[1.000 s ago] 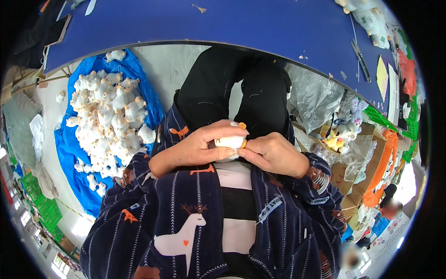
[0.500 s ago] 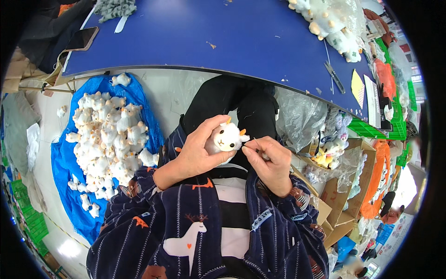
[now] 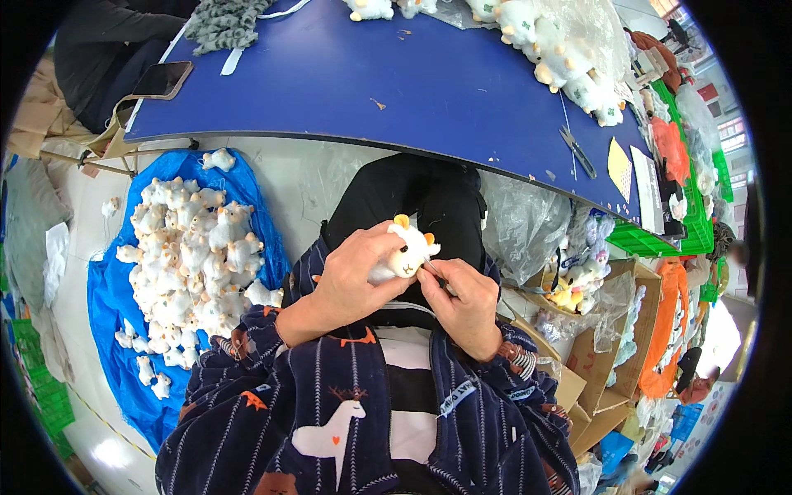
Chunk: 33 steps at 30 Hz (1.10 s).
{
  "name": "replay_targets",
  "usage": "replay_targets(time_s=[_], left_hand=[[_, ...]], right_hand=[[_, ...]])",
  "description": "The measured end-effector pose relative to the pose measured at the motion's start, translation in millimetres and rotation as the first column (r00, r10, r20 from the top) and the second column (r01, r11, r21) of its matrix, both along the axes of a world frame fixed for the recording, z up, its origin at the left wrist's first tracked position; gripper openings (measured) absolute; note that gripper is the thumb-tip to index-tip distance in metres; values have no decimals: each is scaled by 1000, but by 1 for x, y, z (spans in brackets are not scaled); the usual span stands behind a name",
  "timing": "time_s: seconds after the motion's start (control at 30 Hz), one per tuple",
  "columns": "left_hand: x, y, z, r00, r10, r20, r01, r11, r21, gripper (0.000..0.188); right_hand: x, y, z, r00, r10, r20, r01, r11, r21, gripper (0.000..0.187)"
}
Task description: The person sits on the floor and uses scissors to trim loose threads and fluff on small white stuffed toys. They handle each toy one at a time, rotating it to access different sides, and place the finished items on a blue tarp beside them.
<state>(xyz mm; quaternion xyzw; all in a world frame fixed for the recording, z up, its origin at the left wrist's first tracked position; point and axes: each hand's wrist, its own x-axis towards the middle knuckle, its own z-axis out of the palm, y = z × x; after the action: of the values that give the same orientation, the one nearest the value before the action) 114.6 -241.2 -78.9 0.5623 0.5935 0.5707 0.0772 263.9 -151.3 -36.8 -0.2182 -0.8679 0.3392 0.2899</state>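
Observation:
My left hand is wrapped round a small white plush animal with yellow-orange ears or horns, black eyes and a stitched mouth. Its body is mostly hidden by my fingers. Close against the side of the toy's head, my right hand is closed in a pinch. A thin sliver shows by those fingertips, too small to name. Both hands are above my lap, short of the blue table's near edge.
On the left, a blue sheet on the floor bears a heap of white plush toys. More plush toys, snips and yellow paper lie on the table. A phone is at its left end, near another person. Cardboard boxes stand right.
The toy's face has turned toward my right hand. My right hand has moved left and slightly down, with its pinch now against the toy. The view has shifted a little.

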Motion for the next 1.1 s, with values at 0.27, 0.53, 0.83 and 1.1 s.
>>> replay_targets(time_s=[0.27, 0.53, 0.83, 1.1], left_hand=[[1, 1, 0, 997, -7, -72, 10, 999, 42, 52], [6, 6, -4, 999, 20, -48, -16, 997, 74, 52], [8, 10, -7, 999, 51, 5, -51, 994, 94, 49], [10, 8, -6, 999, 38, 4, -38, 998, 44, 52]], right_hand=[[1, 3, -6, 999, 42, -34, -37, 993, 115, 16], [0, 2, -6, 998, -30, -55, 29, 1000, -11, 13], [0, 2, -3, 989, -98, -109, 72, 972, -223, 13], [-1, 4, -5, 996, -38, -80, 39, 999, 5, 11]])
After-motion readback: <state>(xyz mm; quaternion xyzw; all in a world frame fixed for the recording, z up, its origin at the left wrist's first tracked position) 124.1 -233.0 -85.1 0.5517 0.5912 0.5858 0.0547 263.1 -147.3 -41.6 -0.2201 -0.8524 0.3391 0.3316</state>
